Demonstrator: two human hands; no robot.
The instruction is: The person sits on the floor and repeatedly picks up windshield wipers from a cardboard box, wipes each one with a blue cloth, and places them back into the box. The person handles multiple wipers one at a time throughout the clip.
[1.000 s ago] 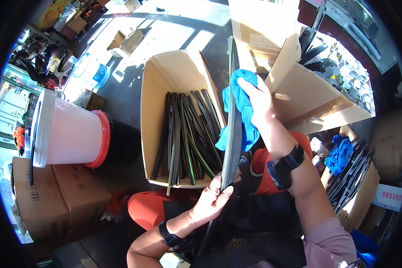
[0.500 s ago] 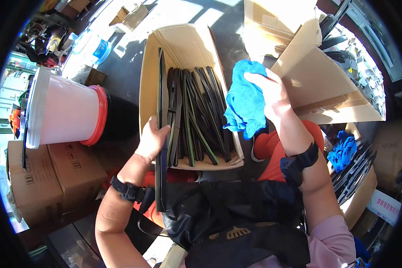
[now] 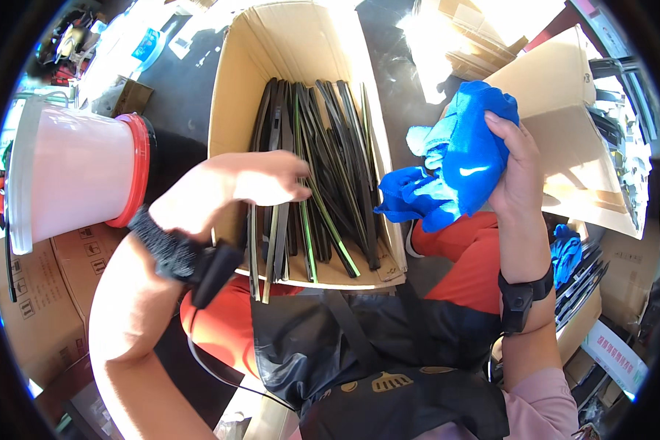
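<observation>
A cardboard box point(image 3: 224, 81) stands in front of me, holding many long thin black strips point(image 3: 339, 158) that look like wiper blades. Some have green edges, and several at the left reach over the near rim. My left hand point(image 3: 271, 178) is above the left part of the box, just over the strips. Its fingers are bent and smeared by motion, so whether they grip anything is unclear. To the right of the box, my right hand point(image 3: 519, 165) holds up a bunched blue cloth point(image 3: 477, 143), its thumb pressed on the near side and loose folds hanging leftward.
At the left, a white bucket point(image 3: 77, 172) with a red rim lies above brown cartons point(image 3: 44, 293). Another open carton point(image 3: 543, 95) stands at the far right. Nearer, a second blue cloth point(image 3: 565, 253) rests by a box of dark strips point(image 3: 583, 286).
My left hand has let go of the long black strip and moved right over the box. My right hand has shifted right with the cloth. The view has moved a little.
</observation>
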